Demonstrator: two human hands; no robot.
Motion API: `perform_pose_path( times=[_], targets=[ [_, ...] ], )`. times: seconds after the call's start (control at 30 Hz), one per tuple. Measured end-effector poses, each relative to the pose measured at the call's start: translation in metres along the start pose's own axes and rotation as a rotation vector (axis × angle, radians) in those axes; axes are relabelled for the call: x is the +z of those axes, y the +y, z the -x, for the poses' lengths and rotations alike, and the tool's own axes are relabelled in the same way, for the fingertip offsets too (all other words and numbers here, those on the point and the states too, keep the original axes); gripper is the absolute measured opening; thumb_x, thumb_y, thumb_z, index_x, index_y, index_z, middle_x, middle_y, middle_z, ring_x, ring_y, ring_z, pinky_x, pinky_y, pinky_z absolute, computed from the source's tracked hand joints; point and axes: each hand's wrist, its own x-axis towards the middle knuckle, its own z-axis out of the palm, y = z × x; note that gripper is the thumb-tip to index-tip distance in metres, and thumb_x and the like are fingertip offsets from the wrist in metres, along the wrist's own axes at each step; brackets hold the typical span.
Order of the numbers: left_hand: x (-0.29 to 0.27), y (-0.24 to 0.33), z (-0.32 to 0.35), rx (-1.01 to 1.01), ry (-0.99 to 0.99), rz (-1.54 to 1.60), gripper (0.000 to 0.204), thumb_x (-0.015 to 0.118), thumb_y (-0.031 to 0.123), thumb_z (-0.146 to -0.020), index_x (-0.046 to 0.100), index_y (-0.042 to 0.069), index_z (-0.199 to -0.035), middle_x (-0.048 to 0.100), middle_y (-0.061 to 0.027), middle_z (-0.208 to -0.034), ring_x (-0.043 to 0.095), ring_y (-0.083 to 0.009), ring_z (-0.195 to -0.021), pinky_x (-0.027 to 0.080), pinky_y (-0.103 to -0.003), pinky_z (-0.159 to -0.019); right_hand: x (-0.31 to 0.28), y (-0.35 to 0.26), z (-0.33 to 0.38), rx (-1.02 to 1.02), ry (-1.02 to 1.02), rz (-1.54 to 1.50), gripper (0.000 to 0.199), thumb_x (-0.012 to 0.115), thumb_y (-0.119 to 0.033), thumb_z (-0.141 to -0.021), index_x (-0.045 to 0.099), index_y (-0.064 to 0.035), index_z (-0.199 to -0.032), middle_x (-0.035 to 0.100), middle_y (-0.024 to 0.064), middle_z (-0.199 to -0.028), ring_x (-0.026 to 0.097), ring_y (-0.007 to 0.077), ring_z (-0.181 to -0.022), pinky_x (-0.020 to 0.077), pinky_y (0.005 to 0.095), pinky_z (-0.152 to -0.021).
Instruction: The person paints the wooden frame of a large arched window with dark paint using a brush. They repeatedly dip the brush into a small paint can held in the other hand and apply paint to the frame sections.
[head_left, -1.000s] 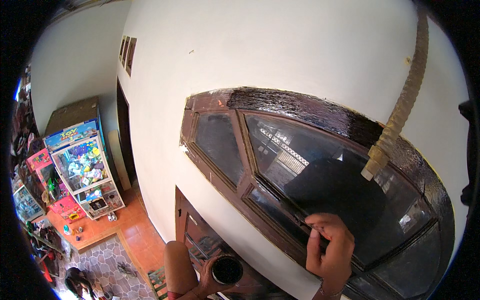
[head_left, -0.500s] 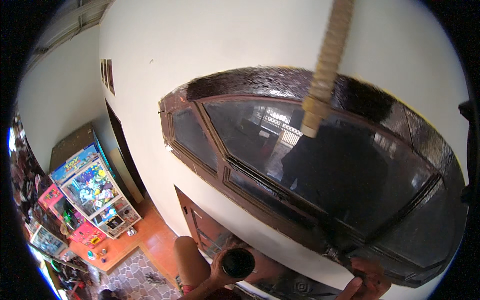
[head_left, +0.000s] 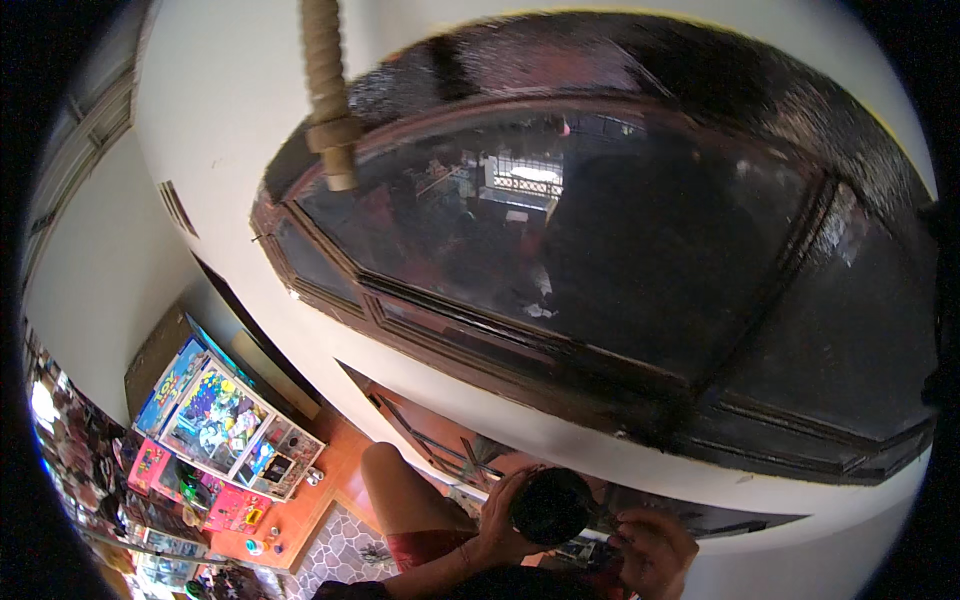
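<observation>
Dark contents (head_left: 548,510) in 1 round container (head_left: 582,485), left hand (head_left: 499,522) gripping it, right hand (head_left: 652,550) beside it, grip unclear

Head view: wide fisheye, angled down, window (head_left: 660,240) close, hands (head_left: 655,552) low.

A round cup (head_left: 552,506), dark inside, sits in the left grip (head_left: 498,522).

The window frame (head_left: 700,65) is dark brown, the wall (head_left: 225,100) white, the cup (head_left: 552,506) perhaps black.
</observation>
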Motion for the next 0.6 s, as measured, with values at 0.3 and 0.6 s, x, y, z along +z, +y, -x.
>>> perform_pose_path(
  times=[0.3,0.6],
  targets=[
    [0.017,0.007,-0.015,-0.067,-0.047,-0.004,0.120,0.097,0.041,-0.060,0.028,0.004,-0.151,0.047,-0.0251,-0.143,0.050,-0.0445,-0.129,0.044,-0.056,-0.107,-0.019,0.018,0.015,0.001,-0.094,0.106,0.025,0.081,-0.004,-0.068,0.074,-0.0057,-0.092,0.075,0.0109,-0.096,0.073,0.0259,-0.082,0.0581,0.0341,-0.069],
    [0.016,0.029,-0.035,0.064,-0.122,-0.059,0.121,0.095,0.045,-0.062,0.026,0.009,-0.153,0.046,-0.0256,-0.145,0.051,-0.0435,-0.130,0.043,-0.057,-0.108,0.003,0.030,-0.005,-0.122,-0.374,0.272,0.043,0.068,-0.020,-0.068,0.072,-0.0111,-0.111,0.072,0.0008,-0.106,0.063,0.0201,-0.095,0.0515,0.0398,-0.087]
  ],
)
